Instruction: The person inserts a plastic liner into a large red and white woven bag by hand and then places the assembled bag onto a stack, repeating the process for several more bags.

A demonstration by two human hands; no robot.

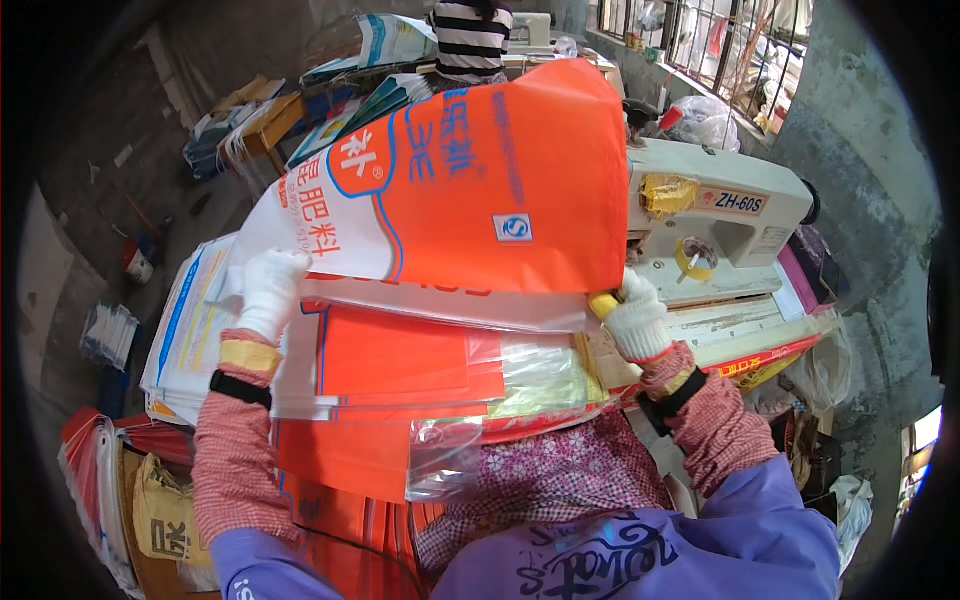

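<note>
A large orange and white printed woven sack (520, 190) is raised over the worktable, tilted, with its right edge at the sewing machine (720, 190). My left hand (272, 285), in a white knitted glove, is closed on the sack's lower left edge. At the sack's lower right corner, my right hand (638, 315) is also gloved and closed, with something yellow around or at a fingertip. Its fingers are partly hidden, but they appear to pinch the corner. Below the raised sack lie more orange sacks (400, 360) with clear plastic liners (450, 455).
A yellow tape roll (697, 258) rests on the machine. White printed sacks (185, 330) are stacked at the left. Further orange sacks (360, 530) hang near my lap. A person in a striped top (470, 45) sits at the back. A barred window (735, 50) is at the upper right.
</note>
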